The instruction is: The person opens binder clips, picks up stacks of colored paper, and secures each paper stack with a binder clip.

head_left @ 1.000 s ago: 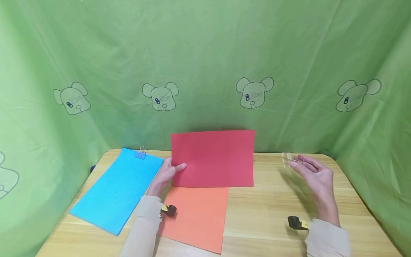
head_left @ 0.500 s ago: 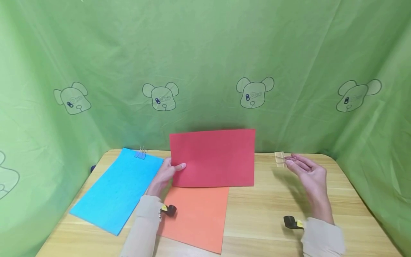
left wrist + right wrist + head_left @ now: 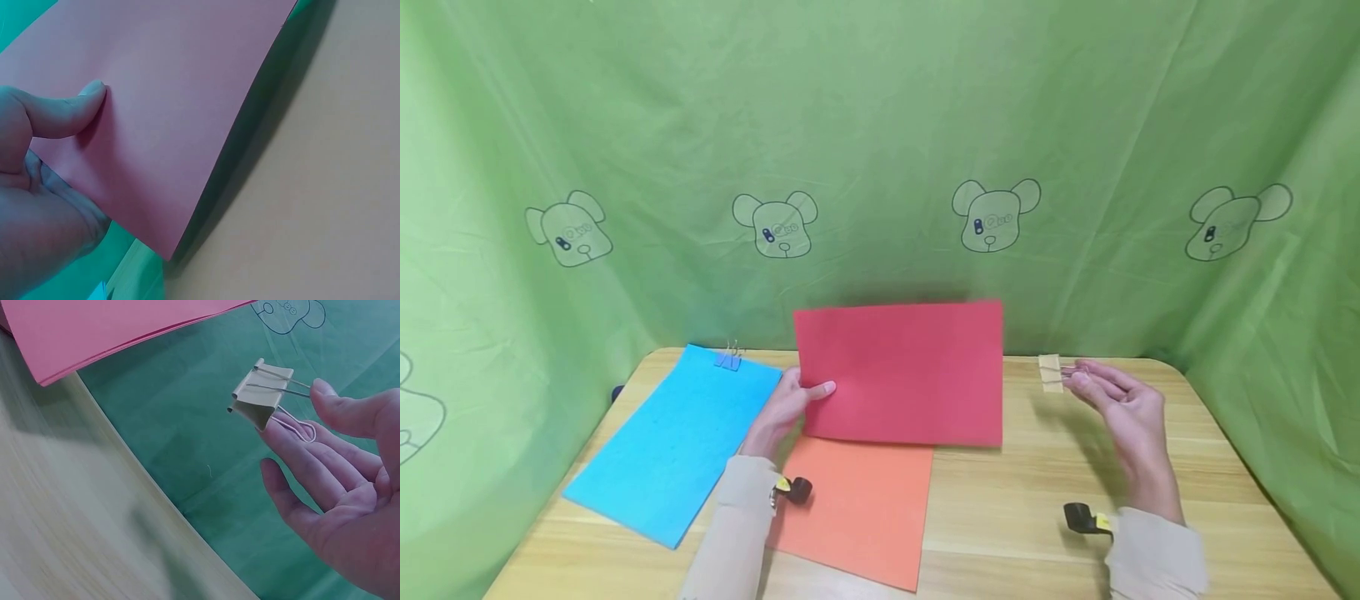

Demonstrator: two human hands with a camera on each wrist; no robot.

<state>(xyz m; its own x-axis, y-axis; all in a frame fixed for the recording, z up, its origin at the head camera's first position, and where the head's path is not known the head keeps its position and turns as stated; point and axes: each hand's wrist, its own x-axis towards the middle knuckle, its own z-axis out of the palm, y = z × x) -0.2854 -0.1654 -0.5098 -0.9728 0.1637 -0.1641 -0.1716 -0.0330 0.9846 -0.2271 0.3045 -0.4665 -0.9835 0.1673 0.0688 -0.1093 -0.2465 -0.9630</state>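
My left hand (image 3: 784, 408) grips a stack of red paper (image 3: 902, 375) by its left edge, thumb across the front and the other fingers behind. The stack is tilted up toward me, and the right wrist view shows more than one layer at its edge. To its right, my right hand (image 3: 1133, 417) pinches a pale yellow binder clip (image 3: 1050, 373) by its wire handles, between thumb and fingers. The clip's mouth (image 3: 245, 403) faces the paper, with a gap between them. Orange paper (image 3: 861, 508) lies on the table, its upper part hidden behind the red stack.
Blue paper (image 3: 673, 450) lies slanted at the left of the wooden table (image 3: 1037, 517), with a blue binder clip (image 3: 727, 362) on its top edge. A green curtain (image 3: 880, 125) printed with bear heads hangs around the back and sides.
My right hand has moved left with the binder clip, closer to the red paper. The red stack's right end has shifted slightly right and its lower right corner has come down.
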